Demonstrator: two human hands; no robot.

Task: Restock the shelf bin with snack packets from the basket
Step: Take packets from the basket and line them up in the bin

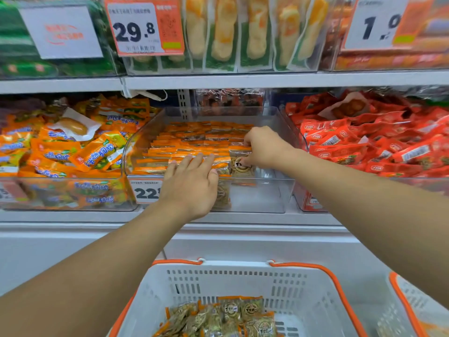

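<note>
Nearest the camera: white plastic basket [243,283] with orange rim and handles, holding a loose pile of snack packets [226,319], clear wrappers with orange edging and a round dark logo. A second basket [410,302] of the same kind shows partly, right of the first.

Landmark: clear shelf bin [274,190] on the middle shelf, directly above and behind the basket. Inside it, rows of the same orange-edged packets [194,139] lie flat and overlapping, filling the rear and left; the front right floor of the bin is bare.

Right hand [263,147] reaches into the bin from the right, forearm extended, knuckles up, fingers curled down. Thumb and fingertips pinch the top edge of one logo packet [241,164], which sits at the front edge of the stacked rows, near the bin's centre.

Left hand [192,183] is at the bin's front wall, palm down, fingers straight and together, fingertips resting on the front row of packets just left of the pinched one. It grips nothing.

Left of the bin: a bin of orange and blue packets [73,152]. Right of it: a bin of red packets [369,142]. A price tag [145,190] reading 22 hangs on the bin's front, partly covered by the left hand. Above, the upper shelf carries a 29.8 price tag [143,27].
</note>
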